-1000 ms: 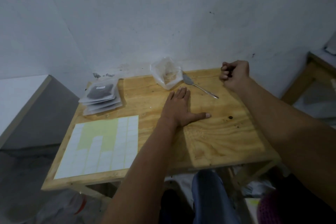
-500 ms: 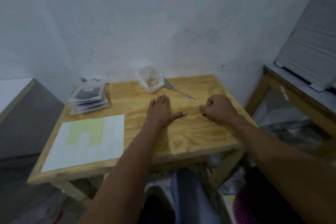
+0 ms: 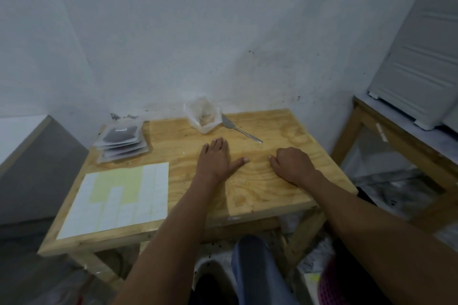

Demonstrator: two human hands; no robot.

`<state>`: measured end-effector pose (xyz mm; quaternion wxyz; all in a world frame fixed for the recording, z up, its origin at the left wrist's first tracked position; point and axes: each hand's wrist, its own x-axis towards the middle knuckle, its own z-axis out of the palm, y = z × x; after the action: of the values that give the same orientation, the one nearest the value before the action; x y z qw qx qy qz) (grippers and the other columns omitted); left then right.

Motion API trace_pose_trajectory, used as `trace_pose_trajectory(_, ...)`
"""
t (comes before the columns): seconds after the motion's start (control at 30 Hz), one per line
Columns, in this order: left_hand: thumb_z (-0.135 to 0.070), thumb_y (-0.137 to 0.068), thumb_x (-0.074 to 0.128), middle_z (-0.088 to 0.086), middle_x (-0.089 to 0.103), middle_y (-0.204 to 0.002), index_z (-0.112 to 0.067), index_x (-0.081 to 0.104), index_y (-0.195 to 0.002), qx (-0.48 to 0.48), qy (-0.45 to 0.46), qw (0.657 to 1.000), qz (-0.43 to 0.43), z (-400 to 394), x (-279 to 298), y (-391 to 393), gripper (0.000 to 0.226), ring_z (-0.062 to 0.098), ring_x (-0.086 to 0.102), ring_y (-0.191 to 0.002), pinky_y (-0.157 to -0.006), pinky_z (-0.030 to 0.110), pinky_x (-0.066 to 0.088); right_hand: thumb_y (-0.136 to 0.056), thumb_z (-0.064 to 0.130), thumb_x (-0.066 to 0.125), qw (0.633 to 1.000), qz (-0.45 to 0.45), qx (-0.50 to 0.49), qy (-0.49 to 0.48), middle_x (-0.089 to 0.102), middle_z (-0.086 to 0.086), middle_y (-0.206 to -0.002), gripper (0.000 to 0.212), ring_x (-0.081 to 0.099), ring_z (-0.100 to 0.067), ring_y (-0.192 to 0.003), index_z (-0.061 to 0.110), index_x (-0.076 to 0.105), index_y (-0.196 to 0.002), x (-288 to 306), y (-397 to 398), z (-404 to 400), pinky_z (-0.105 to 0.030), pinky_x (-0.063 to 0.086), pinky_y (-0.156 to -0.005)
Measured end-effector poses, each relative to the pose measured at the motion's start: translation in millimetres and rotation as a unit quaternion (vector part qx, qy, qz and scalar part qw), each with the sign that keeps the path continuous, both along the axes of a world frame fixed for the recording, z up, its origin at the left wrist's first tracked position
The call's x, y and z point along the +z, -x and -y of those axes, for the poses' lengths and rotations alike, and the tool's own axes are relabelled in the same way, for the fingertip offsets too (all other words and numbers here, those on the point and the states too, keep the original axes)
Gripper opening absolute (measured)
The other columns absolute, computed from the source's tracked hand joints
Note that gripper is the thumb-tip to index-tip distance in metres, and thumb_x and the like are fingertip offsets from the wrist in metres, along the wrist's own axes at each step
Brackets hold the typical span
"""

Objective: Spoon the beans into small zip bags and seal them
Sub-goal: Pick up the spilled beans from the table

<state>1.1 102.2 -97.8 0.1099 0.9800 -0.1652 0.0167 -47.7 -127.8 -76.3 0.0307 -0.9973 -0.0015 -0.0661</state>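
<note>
R hand dropped to table, fist curled; L hand flat.

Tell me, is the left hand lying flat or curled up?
Flat: the left hand rests palm-down on the wooden table, fingers straight, thumb spread, holding nothing.

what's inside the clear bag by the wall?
The clear bag holds a small brownish heap at its bottom, too blurred to identify. A spoon lies beside it, outside.
</note>
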Motion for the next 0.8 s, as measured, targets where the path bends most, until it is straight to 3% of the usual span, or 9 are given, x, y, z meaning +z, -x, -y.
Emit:
trace_pose_trajectory(0.1,-0.087,-0.086,0.026,0.013,0.018,-0.168,-0.005,0.02,-0.159,-0.002,0.004,1.0,0.006,0,-1,0,0.11,0.026,0.014,-0.156,-0.126,0.046,0.01,-0.1,0.03,0.045,0.997,-0.032,-0.026,-0.065,0.049,-0.001,-0.065,0.042,0.054,-0.025,-0.067,0.013,0.046,-0.062,-1,-8,3,-0.031,0.033,-0.056)
trace_pose_trajectory(0.2,-0.087,-0.085,0.025,0.014,0.018,-0.168,-0.005,0.021,-0.159,-0.004,0.011,1.0,0.011,0,-2,0,0.111,0.026,0.014,-0.155,-0.126,0.047,0.01,-0.096,0.023,0.05,0.959,-0.014,-0.105,-0.262,0.047,-0.006,-0.059,0.041,0.044,-0.022,-0.055,0.01,0.045,-0.058,9,-18,-2,-0.031,0.031,-0.052)
trace_pose_trajectory(0.23,-0.088,-0.085,0.025,0.014,0.019,-0.167,-0.005,0.022,-0.159,-0.003,0.014,1.0,0.016,-1,-2,-1,0.111,0.026,0.015,-0.155,-0.126,0.047,0.011,-0.095,0.022,0.051,0.918,0.0,-0.149,-0.367,0.047,-0.007,-0.06,0.035,0.042,-0.023,-0.055,0.01,0.049,-0.062,15,-22,-7,-0.031,0.031,-0.053)
trace_pose_trajectory(0.3,-0.087,-0.085,0.026,0.014,0.022,-0.167,-0.005,0.024,-0.158,-0.002,0.023,1.0,0.021,-1,-4,-2,0.11,0.026,0.017,-0.155,-0.126,0.047,0.012,-0.093,0.019,0.049,0.793,0.027,-0.229,-0.564,0.041,-0.004,-0.061,0.024,0.033,-0.02,-0.048,0.011,0.052,-0.07,26,-28,-16,-0.027,0.027,-0.048)
trace_pose_trajectory(0.37,-0.088,-0.084,0.028,0.013,0.028,-0.164,-0.005,0.031,-0.155,0.002,0.032,0.999,0.027,-1,-6,-4,0.109,0.027,0.022,-0.153,-0.125,0.047,0.015,-0.092,0.013,0.045,0.672,0.035,-0.244,-0.698,0.034,0.0,-0.057,0.023,0.022,-0.014,-0.042,0.011,0.049,-0.07,34,-36,-22,-0.024,0.02,-0.041)
trace_pose_trajectory(0.47,-0.088,-0.081,0.037,0.01,0.054,-0.139,-0.01,0.054,-0.134,0.003,0.055,0.996,0.064,-2,-5,-7,0.096,0.03,0.048,-0.131,-0.111,0.047,0.036,-0.096,0.011,0.039,0.536,0.004,-0.207,-0.819,0.034,0.004,-0.052,0.027,0.02,-0.01,-0.037,0.01,0.049,-0.072,40,-48,-28,-0.02,0.018,-0.034)
trace_pose_trajectory(0.57,-0.071,-0.084,0.059,0.009,0.054,-0.127,-0.015,0.056,-0.134,0.029,0.152,0.982,0.105,-5,4,-13,0.074,0.028,0.053,-0.115,-0.094,0.043,0.049,-0.098,0.01,0.035,0.442,-0.009,-0.195,-0.876,0.042,0.002,-0.049,0.029,0.026,-0.01,-0.035,0.008,0.053,-0.075,46,-61,-36,-0.019,0.02,-0.033)
trace_pose_trajectory(0.67,-0.053,-0.09,0.065,0.012,0.05,-0.124,-0.02,0.058,-0.133,0.145,0.242,0.944,0.171,-10,17,-27,0.055,0.029,0.049,-0.112,-0.088,0.043,0.051,-0.094,0.005,0.034,0.401,-0.001,-0.202,-0.893,0.049,-0.003,-0.053,0.03,0.033,-0.013,-0.04,0.003,0.058,-0.078,55,-76,-46,-0.019,0.025,-0.037)
trace_pose_trajectory(0.8,-0.045,-0.094,0.063,0.016,0.035,-0.142,-0.028,0.054,-0.143,0.261,0.312,0.901,0.149,-16,30,-57,0.052,0.035,0.039,-0.125,-0.091,0.044,0.048,-0.096,0.008,0.038,0.404,-0.007,-0.214,-0.89,0.051,-0.008,-0.063,0.026,0.037,-0.017,-0.05,0.006,0.053,-0.074,58,-100,-55,-0.02,0.031,-0.041)
